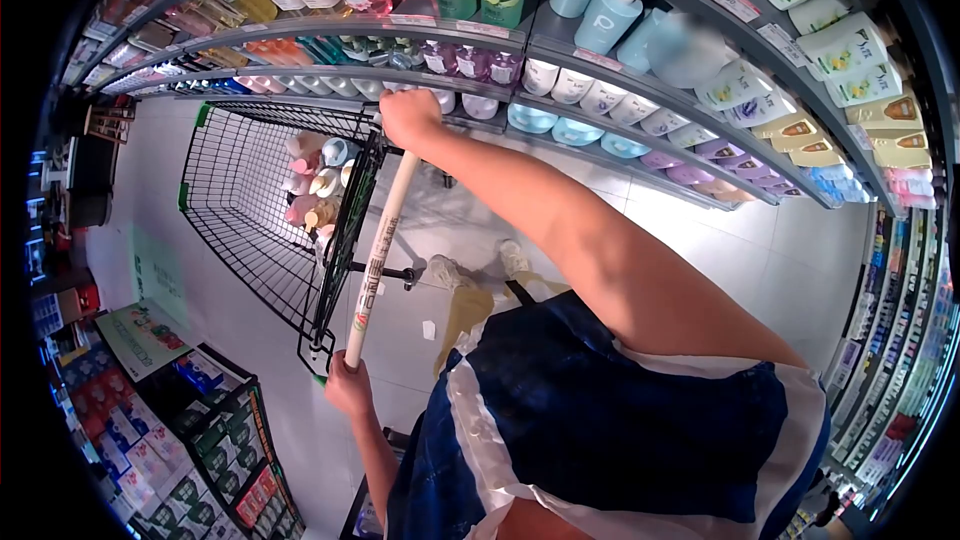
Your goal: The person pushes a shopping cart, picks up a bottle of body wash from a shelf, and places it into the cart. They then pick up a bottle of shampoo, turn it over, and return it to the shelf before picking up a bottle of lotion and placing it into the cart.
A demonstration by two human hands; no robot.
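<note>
My right hand (pixel 410 118) is closed around the upper end of the pale handle bar (pixel 387 233) of a shopping cart (pixel 232 202). At the bar's lower end, the fingers of my left hand (pixel 348 387) wrap round it too. Printed characters run along the bar between my hands. The cart has a black wire basket with green corners. Inside it, by the handle side, several bottles (pixel 325 182) in pink, white, yellow and light blue are grouped together. Part of that group is hidden behind the basket's wire side.
Shelves (pixel 400 35) of bottles and pouches curve along the top and right. At the lower left stands a display (pixel 215 440) of boxed goods. My shoes (pixel 450 270) are on the tiled floor (pixel 590 240) behind the cart. A stool (pixel 108 120) stands at far left.
</note>
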